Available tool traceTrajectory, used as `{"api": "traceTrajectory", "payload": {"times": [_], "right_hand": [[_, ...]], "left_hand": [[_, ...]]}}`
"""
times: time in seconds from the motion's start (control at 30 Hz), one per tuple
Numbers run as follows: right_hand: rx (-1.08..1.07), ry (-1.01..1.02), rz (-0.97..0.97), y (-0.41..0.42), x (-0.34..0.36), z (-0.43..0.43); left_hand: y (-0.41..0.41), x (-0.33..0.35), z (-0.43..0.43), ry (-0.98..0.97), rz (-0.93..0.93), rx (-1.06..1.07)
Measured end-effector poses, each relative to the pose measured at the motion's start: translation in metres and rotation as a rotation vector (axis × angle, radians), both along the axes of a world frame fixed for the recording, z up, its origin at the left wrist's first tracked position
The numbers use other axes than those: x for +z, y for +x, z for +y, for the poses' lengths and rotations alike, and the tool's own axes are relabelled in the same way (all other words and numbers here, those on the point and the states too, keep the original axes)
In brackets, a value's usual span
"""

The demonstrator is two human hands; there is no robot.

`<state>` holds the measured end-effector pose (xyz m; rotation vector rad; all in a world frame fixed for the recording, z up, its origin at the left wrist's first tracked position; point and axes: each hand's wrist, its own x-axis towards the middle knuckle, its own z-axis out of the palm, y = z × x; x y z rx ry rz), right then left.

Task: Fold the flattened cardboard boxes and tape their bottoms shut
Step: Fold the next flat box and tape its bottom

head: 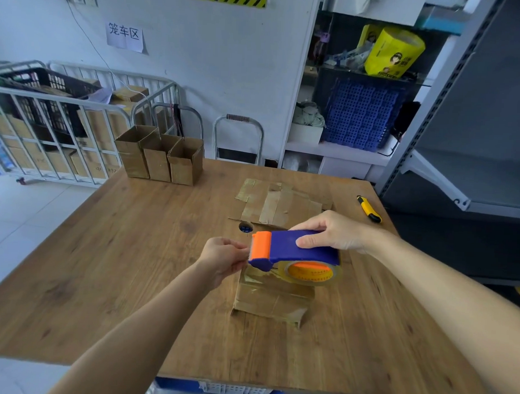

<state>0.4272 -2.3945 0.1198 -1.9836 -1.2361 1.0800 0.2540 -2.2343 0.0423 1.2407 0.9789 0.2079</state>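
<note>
The clear tape itself is hard to see, and the tape dispenser [295,252] hides the top of the cardboard box [274,297] standing just under both hands. Right hand [334,232] wraps the blue dispenser body from above, fingers curled on it. Left hand [224,259] is pinched closed at the orange cutter end, seemingly on the tape end.

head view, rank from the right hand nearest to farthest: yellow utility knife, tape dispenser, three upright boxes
1. tape dispenser, gripped in the right hand
2. yellow utility knife, on the table just beyond, right edge
3. three upright boxes, far left corner
</note>
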Motion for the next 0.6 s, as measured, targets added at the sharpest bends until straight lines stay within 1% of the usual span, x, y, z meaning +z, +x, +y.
{"api": "traceTrajectory", "payload": {"times": [0.17,0.27,0.37,0.5,0.6], "right_hand": [[0.023,-0.039,-0.056,0.006,0.006,-0.001],[0.075,-0.072,-0.137,0.010,0.015,0.002],[0.092,-0.075,-0.184,0.009,0.016,0.009],[-0.019,0.013,-0.101,0.004,-0.005,0.008],[-0.084,0.068,-0.041,0.005,-0.010,0.006]], "left_hand": [[-0.011,0.000,0.022,-0.005,0.032,0.051],[-0.019,0.000,0.027,-0.009,0.054,0.024],[-0.017,0.004,0.027,0.009,0.050,0.042],[-0.020,0.003,0.032,0.091,0.033,0.043],[-0.019,0.002,0.023,0.162,0.070,-0.038]]}}
